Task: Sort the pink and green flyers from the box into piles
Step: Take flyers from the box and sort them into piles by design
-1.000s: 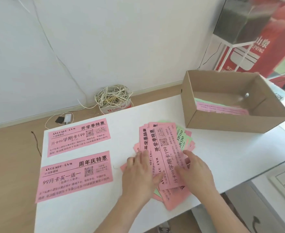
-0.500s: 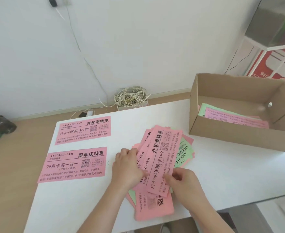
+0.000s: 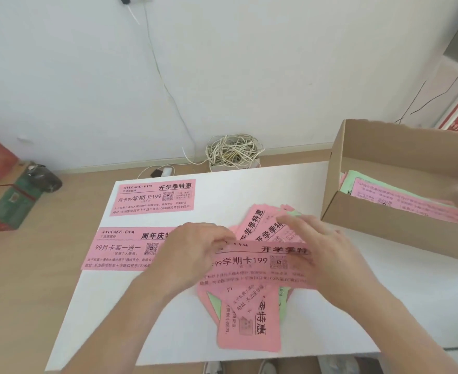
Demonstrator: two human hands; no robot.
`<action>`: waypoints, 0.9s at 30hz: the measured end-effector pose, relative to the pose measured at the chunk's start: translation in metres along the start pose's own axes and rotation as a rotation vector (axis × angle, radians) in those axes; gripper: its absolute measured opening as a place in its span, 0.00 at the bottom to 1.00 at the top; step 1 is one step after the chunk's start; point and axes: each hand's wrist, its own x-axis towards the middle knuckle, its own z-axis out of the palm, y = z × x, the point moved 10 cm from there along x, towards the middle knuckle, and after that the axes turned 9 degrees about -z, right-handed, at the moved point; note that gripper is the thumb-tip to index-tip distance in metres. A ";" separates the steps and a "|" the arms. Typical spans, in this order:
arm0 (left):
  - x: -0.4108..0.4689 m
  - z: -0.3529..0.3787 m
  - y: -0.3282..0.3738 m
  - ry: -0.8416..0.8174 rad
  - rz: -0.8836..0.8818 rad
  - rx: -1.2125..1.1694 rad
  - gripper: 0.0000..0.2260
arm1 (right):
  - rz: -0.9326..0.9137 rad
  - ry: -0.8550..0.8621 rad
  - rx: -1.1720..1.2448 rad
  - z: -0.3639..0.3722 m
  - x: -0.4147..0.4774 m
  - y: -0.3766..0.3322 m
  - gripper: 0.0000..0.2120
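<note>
While both hands grip it, one pink flyer lies crosswise over the mixed heap.
Left hand pinches its left end, right hand its right, fingers spread. Two pink flyers lie left on the white table; more fill the cardboard box right.

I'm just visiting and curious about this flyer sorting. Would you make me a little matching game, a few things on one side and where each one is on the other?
Things:
1. cardboard box
2. pink flyer headed 周年庆
3. coil of white cable
4. pink flyer with 学期卡199 across it

Places:
A. on the floor by the wall, behind the table
B. held between the left hand and the right hand, over the mixed heap
C. flat on the table's left side, nearer of the two laid out there
D. on the table's right side, flyers inside

Pairs: 1-D, 2-C, 3-A, 4-B
</note>
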 end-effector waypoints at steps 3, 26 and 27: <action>0.002 -0.004 -0.026 0.047 -0.182 -0.199 0.04 | 0.300 -0.116 0.453 0.025 -0.008 0.046 0.17; -0.036 0.023 -0.077 0.283 -0.396 -0.134 0.17 | 0.333 -0.174 0.084 0.071 -0.001 0.064 0.35; -0.038 0.024 -0.081 0.291 -0.411 -0.144 0.17 | 0.347 -0.162 0.095 0.072 -0.001 0.065 0.34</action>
